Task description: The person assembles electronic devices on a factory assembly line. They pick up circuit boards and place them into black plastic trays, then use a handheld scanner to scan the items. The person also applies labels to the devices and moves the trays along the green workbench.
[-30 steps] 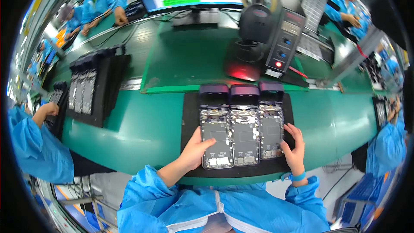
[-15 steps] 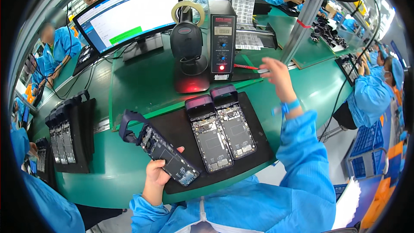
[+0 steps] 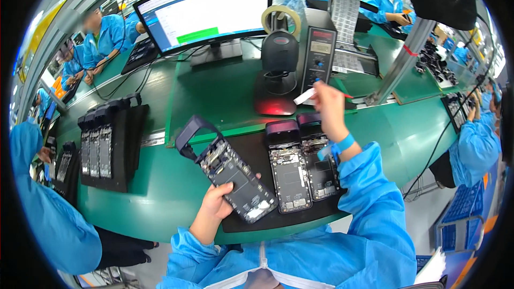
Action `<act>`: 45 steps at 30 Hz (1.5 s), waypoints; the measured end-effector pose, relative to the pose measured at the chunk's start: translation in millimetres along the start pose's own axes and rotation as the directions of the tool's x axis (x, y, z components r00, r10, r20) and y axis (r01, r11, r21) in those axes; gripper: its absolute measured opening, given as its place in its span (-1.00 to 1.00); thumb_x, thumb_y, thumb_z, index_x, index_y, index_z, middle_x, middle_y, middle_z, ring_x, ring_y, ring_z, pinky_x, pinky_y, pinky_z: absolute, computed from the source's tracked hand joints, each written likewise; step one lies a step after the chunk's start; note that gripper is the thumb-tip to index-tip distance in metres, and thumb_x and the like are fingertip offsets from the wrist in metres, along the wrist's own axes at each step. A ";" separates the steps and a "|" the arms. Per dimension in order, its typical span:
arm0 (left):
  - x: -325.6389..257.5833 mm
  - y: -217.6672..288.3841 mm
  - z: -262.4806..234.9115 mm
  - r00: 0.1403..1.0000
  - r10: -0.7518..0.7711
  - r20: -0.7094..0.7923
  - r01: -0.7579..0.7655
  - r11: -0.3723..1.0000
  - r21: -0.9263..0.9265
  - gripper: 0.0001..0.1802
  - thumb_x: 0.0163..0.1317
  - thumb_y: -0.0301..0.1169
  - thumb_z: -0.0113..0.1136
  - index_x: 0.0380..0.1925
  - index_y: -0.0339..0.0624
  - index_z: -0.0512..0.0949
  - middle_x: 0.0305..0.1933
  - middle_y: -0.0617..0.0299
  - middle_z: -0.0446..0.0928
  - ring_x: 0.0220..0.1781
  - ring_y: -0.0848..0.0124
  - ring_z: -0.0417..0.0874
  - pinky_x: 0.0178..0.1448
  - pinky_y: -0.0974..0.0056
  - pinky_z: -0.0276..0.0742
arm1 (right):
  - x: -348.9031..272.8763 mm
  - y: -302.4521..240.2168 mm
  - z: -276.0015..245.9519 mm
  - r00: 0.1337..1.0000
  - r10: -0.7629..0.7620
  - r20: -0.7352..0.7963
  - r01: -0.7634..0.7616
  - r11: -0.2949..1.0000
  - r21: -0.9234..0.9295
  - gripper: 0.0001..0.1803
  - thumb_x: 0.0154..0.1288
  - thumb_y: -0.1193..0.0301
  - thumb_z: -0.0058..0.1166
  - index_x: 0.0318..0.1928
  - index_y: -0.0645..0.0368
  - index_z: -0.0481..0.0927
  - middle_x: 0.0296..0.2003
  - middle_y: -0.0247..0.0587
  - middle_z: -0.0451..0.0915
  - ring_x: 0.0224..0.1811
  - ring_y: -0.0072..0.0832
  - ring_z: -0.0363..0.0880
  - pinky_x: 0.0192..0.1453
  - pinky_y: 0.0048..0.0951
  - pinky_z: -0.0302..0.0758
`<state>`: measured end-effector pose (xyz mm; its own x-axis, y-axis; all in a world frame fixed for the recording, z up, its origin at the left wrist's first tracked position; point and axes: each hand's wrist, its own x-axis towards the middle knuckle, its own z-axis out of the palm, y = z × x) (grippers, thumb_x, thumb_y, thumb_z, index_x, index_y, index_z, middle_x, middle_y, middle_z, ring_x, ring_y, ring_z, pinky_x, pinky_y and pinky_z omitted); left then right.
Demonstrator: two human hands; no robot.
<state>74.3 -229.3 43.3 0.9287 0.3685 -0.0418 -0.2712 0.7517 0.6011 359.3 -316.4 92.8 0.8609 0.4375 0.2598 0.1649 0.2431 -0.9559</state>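
Over the left side of the black mat (image 3: 256, 155), I see the worker's left hand (image 3: 217, 203) wrapped round an opened phone (image 3: 235, 179), tilted, with a dark frame at its far end. Two more opened phones (image 3: 290, 176) lie side by side on the mat. By the mat's far right corner, the right hand (image 3: 329, 104) pinches a small white strip (image 3: 304, 96). Left of the mat, on the green surface (image 3: 385, 144), dark boards (image 3: 122, 155) carry similar phones (image 3: 96, 150). Beyond the mat stand a scanner (image 3: 279, 53), a control box (image 3: 319, 48) and, farther off, a lit monitor (image 3: 209, 8).
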 end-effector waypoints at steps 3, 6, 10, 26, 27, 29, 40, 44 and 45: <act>20.9 14.0 23.5 0.999 0.029 -0.021 -0.029 0.999 0.020 -0.44 0.01 -0.41 0.10 0.06 -0.28 0.24 0.09 -0.08 0.31 0.16 0.04 0.31 0.21 -0.02 0.24 | -8.6 10.8 29.2 0.941 0.172 0.292 -0.162 0.985 -0.058 -0.74 0.20 0.32 -0.05 -0.29 0.28 0.56 -0.67 -0.42 0.41 -0.67 -0.74 0.28 -0.63 -0.67 0.18; 52.3 27.5 46.7 0.984 0.098 -0.152 -0.093 0.995 0.046 -0.53 0.12 -0.41 -0.02 0.06 -0.26 0.24 0.10 0.02 0.32 0.16 0.17 0.32 0.26 0.08 0.18 | -3.0 12.2 35.0 0.930 0.249 0.271 -0.274 0.960 0.059 -0.75 0.20 0.37 -0.06 -0.19 0.27 0.53 -0.65 -0.39 0.41 -0.67 -0.72 0.29 -0.63 -0.68 0.22; 127.2 32.5 53.7 0.968 0.160 -0.191 -0.179 0.980 -0.088 -0.70 0.23 -0.41 -0.15 -0.06 -0.32 0.31 0.00 0.08 0.39 0.06 0.25 0.39 0.20 0.11 0.23 | -4.4 8.4 26.8 0.999 0.034 -0.007 -0.030 0.941 0.336 -0.78 0.21 0.37 -0.07 -0.54 0.19 0.46 -0.72 -0.50 0.26 -0.71 -0.78 0.10 -0.66 -0.68 -0.01; 64.8 15.1 29.0 0.864 0.482 -0.146 -0.291 0.714 0.636 -0.62 0.09 -0.56 0.04 -0.04 -0.33 0.32 -0.05 0.15 0.43 -0.02 0.39 0.44 0.08 0.28 0.33 | -70.9 -61.6 29.4 0.886 -0.275 0.373 0.175 0.944 0.280 -0.68 -0.13 0.48 0.18 -0.34 0.19 0.34 -0.20 -0.24 0.27 -0.22 -0.57 0.33 -0.19 -0.57 0.33; 48.3 12.4 30.9 0.869 0.479 -0.126 -0.237 0.626 0.743 -0.62 0.10 -0.55 0.05 -0.04 -0.34 0.32 -0.05 0.15 0.43 -0.02 0.41 0.44 0.07 0.29 0.33 | -79.1 -60.1 30.6 0.829 -0.347 0.438 0.279 0.936 0.214 -0.63 -0.15 0.44 0.23 -0.32 0.19 0.34 -0.13 -0.17 0.27 -0.11 -0.48 0.31 -0.08 -0.48 0.30; 25.1 2.2 38.2 0.868 0.485 -0.106 -0.177 0.502 0.847 -0.65 0.10 -0.54 0.04 -0.06 -0.34 0.36 -0.10 0.16 0.46 -0.05 0.44 0.45 0.04 0.33 0.34 | -91.2 -58.2 33.9 0.731 -0.409 0.546 0.376 0.909 0.177 -0.52 -0.19 0.32 0.32 -0.28 0.17 0.35 0.06 0.03 0.21 0.10 -0.26 0.21 0.16 -0.27 0.14; 16.2 -20.2 20.9 0.911 0.408 0.057 -0.251 0.439 0.863 -0.58 0.09 -0.54 0.00 0.01 -0.23 0.31 -0.05 0.09 0.43 0.00 0.32 0.47 0.04 0.30 0.36 | -118.6 -76.5 64.8 0.794 -0.240 0.559 0.015 0.926 0.377 -0.67 0.02 0.28 0.20 -0.38 0.19 0.35 0.10 0.18 0.23 0.12 -0.30 0.26 0.15 -0.31 0.24; 13.8 -21.8 22.0 0.901 0.429 0.062 -0.294 0.500 0.814 -0.51 0.09 -0.52 0.02 0.09 -0.23 0.25 -0.03 0.14 0.43 0.00 0.35 0.47 0.05 0.31 0.36 | -122.2 -71.0 67.2 0.785 -0.291 0.547 0.067 0.917 0.392 -0.69 0.00 0.31 0.22 -0.44 0.19 0.34 0.11 0.25 0.20 0.09 -0.33 0.29 0.13 -0.34 0.29; 13.2 -18.4 22.5 0.928 0.369 0.041 -0.239 0.510 0.826 -0.47 0.09 -0.53 0.03 0.11 -0.22 0.22 -0.01 0.15 0.41 0.02 0.38 0.45 0.06 0.33 0.36 | -122.4 -69.0 68.3 0.782 -0.306 0.543 0.082 0.914 0.396 -0.69 -0.01 0.32 0.23 -0.45 0.19 0.34 0.11 0.25 0.19 0.09 -0.33 0.29 0.12 -0.34 0.29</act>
<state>97.3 -250.6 49.7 0.7725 0.5973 0.2156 -0.1514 -0.1565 0.9760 209.7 -327.7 136.3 0.3611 0.7382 0.5698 0.0306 0.6013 -0.7985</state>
